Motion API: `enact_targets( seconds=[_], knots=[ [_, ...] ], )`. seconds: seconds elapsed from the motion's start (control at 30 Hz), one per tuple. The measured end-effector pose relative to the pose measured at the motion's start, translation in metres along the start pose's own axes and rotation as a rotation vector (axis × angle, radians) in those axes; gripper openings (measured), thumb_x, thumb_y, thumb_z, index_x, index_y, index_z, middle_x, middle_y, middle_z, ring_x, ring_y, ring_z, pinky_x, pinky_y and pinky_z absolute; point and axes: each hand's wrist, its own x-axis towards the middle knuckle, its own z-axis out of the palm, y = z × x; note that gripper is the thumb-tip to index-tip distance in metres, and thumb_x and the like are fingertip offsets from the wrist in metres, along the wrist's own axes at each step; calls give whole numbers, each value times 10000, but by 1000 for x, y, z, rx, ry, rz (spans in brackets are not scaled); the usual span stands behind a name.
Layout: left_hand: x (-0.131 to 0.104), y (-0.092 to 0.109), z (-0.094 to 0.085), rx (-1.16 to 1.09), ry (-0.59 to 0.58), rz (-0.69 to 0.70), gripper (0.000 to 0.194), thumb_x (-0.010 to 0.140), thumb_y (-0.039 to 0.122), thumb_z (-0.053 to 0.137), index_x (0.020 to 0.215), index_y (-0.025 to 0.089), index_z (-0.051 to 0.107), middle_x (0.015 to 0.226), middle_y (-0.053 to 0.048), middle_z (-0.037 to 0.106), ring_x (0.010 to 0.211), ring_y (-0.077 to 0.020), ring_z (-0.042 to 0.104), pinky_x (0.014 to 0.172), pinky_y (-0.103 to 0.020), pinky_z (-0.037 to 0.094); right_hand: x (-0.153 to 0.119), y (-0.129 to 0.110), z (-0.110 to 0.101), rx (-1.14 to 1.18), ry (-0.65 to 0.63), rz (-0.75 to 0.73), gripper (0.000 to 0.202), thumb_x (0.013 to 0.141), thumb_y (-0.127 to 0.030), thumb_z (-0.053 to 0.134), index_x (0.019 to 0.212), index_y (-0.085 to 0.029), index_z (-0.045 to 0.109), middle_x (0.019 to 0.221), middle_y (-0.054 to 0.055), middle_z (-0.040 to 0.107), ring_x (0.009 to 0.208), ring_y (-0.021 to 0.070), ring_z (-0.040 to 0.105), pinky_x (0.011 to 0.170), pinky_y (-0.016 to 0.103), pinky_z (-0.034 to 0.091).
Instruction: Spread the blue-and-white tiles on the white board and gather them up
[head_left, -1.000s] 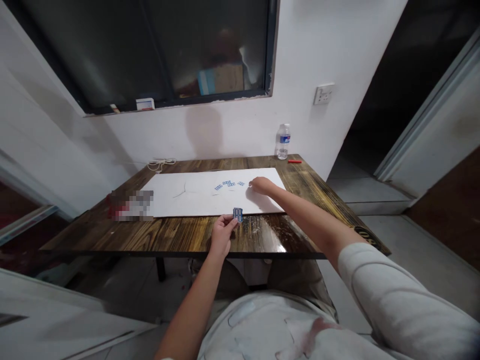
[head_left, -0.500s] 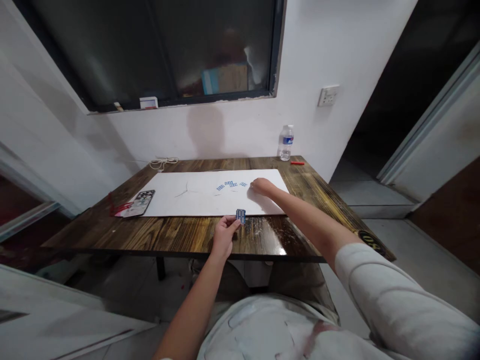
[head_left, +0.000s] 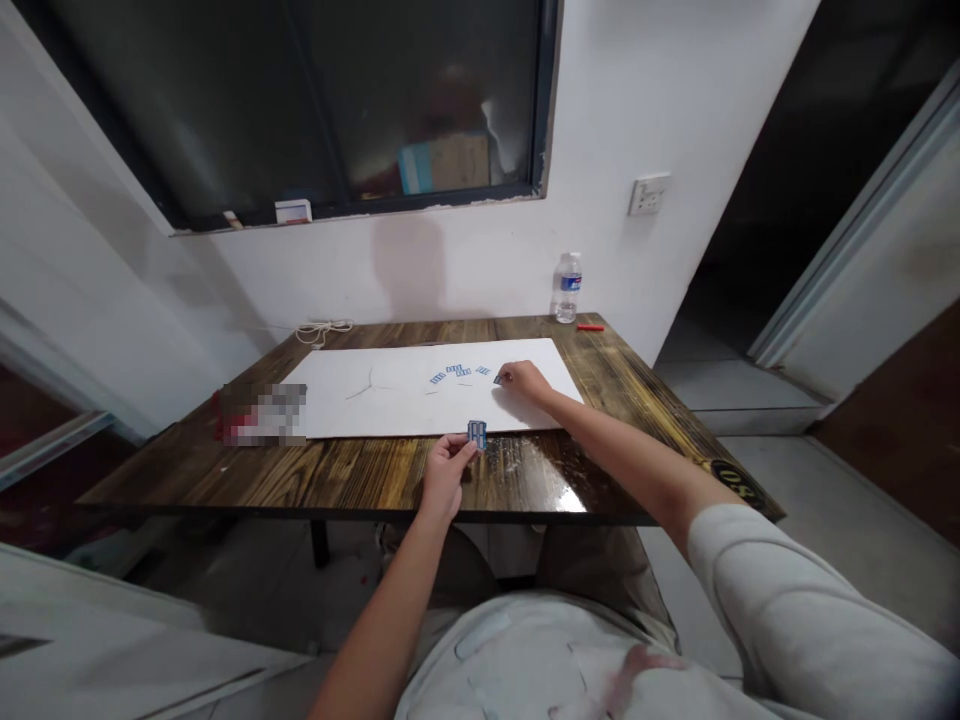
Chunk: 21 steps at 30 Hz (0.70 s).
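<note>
My left hand [head_left: 448,470] pinches a small blue piece with pale rectangles [head_left: 477,434] just past the front edge of a white board [head_left: 397,405]. Over the right part of the board is my right hand [head_left: 525,382], its fingertips closed on a small dark blue piece [head_left: 499,379]. Several small blue-and-white pieces [head_left: 463,372] lie on the board to the left of my right hand. Thin dark lines [head_left: 370,384] mark the board's left half.
A brown wooden table [head_left: 360,475] carries the board. At its back right stand a water bottle [head_left: 569,288] and a red stick-like object [head_left: 590,327]. A white cord [head_left: 324,328] lies at the back left, a blurred object [head_left: 266,413] at the left.
My right hand has turned slightly, and the dark blue piece at its fingertips now shows. My left hand keeps its hold. The whole view has shifted a little.
</note>
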Motion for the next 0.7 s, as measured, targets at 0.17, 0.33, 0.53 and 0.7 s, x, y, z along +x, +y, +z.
enact_targets(
  seconds=[0.17,0.33,0.53,0.7],
  knots=[
    [2,-1,0,6,22,7,339,518,288,849,726,140,626,663,13,646,607,-95,613,641,-214,467,-31,-22,5,876,153,222,128,701,-155,578,775,-144,682,616,8,654,582,140,612,595,239,455],
    [3,0,2,-12,53,15,345,508,285,851,723,136,626,659,4,653,604,-97,615,643,-216,473,-69,-55,-5,1524,112,331,159,605,-199,678,751,-152,634,623,-19,628,517,106,581,605,270,497],
    [4,0,3,-35,84,28,362,492,275,863,730,132,631,664,5,654,608,-92,610,628,-203,467,-103,-85,-14,1720,91,327,255,549,-257,788,741,-158,653,675,-9,661,556,110,602,628,267,499],
    [4,1,3,-35,71,26,357,489,278,870,726,134,646,690,-4,670,641,-101,618,661,-218,480,-115,-93,-7,1723,117,382,344,504,-366,844,704,-162,652,657,0,663,550,133,605,626,295,496]
  ],
)
